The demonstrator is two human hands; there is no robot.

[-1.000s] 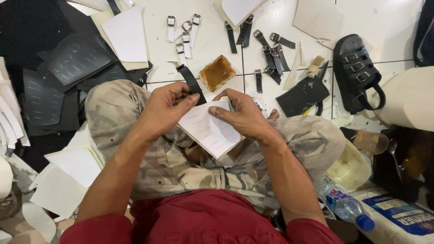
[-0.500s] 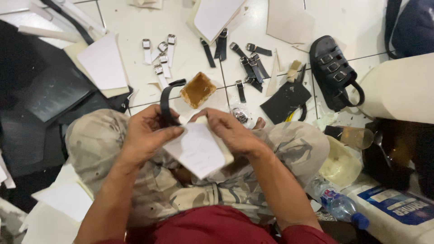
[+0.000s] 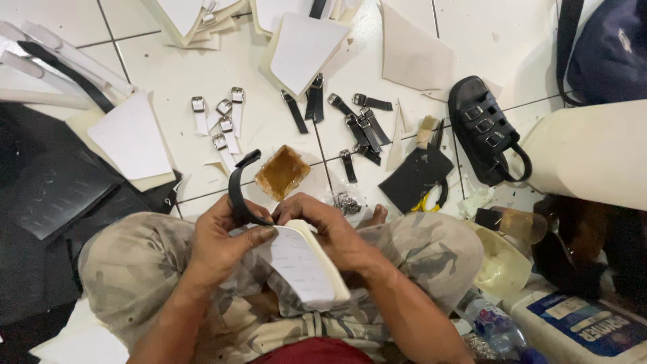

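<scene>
Over the lap, the flat white foam sole piece [image 3: 303, 263] lies between both hands; the curved black strap [image 3: 237, 192] meets its far edge. To seat the strap well, press it square to that edge and keep the sole steady. The left hand [image 3: 226, 239] pinches strap and sole, fingers narrow. The right hand [image 3: 330, 232] curls closed over the sole's far corner. Beyond, on the white tiled floor [image 3: 168, 74], sits a square amber glue block [image 3: 282, 172].

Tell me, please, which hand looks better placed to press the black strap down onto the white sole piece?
Probably the left hand: its fingers already wrap the curved black strap where it meets the edge of the white sole piece. The right hand grips that piece's top edge, steadying it.
</scene>
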